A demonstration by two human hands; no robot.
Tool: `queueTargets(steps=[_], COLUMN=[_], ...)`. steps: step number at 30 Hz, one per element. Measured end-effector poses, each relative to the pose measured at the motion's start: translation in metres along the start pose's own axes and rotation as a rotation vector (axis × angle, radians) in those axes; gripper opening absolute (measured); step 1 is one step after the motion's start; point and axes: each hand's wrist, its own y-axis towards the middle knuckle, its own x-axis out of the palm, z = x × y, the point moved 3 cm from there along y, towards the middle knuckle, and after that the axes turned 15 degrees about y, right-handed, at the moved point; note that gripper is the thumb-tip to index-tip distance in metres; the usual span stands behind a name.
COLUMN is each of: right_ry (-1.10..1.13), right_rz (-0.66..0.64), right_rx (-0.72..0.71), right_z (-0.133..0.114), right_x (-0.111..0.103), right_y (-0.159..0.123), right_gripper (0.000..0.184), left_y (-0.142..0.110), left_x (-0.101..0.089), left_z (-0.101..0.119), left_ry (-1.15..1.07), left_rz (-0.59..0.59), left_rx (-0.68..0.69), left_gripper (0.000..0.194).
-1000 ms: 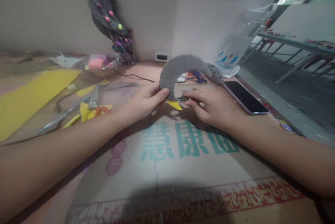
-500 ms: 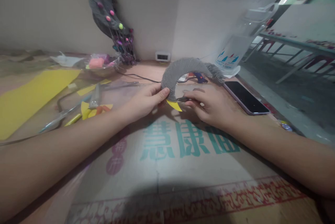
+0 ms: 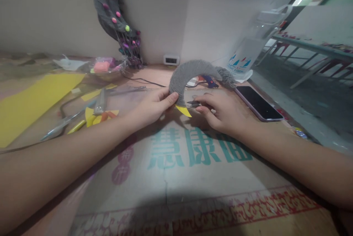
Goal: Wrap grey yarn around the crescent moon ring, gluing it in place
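My left hand [image 3: 157, 107] pinches the lower left end of a crescent [image 3: 190, 70] wrapped in grey yarn, thumb on top. From that end a bare yellow tip [image 3: 184, 111] sticks out, uncovered by yarn. A loose grey yarn tassel [image 3: 228, 78] hangs at the crescent's other end. Just right of the yellow tip, my right hand [image 3: 217, 113] is closed, thumb and fingers pinching a small dark grey, pointed piece [image 3: 193, 103]. Whether this is bunched yarn or a tool, I cannot tell; the fingers hide most of it.
Beneath my arms lies a printed cardboard sheet [image 3: 165, 188]. Scissors [image 3: 64, 124], yellow sheet [image 3: 33, 100] and scraps [image 3: 93, 118] are left. Behind stand a beaded grey crescent [image 3: 113, 11], a bowl [image 3: 107, 68] and a small display [image 3: 171, 60]. A phone [image 3: 259, 103] and bottle [image 3: 248, 45] are right.
The dark piece in my right hand now shows two pointed ends, slightly apart from the crescent. My left hand and the crescent have hardly moved.
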Motion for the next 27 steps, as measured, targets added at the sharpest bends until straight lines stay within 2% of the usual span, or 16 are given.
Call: queueTargets(steps=[10, 18, 27], right_ry=[-0.107, -0.113, -0.069], right_rz=[-0.007, -0.013, -0.019], right_rx=[-0.016, -0.022, 0.003], right_z=[-0.0033, -0.0044, -0.004], right_x=[0.0007, 0.0017, 0.0015], right_y=[0.0008, 0.0019, 0.0018], right_gripper=[0.025, 0.025, 0.024], left_y=[-0.0017, -0.0013, -0.0007], left_x=[0.0013, 0.0016, 0.0017], left_z=[0.006, 0.0048, 0.0022], left_ry=[0.012, -0.019, -0.021], left_rz=[-0.021, -0.059, -0.046], left_rx=[0.026, -0.01, -0.027], left_gripper=[0.036, 0.041, 0.042])
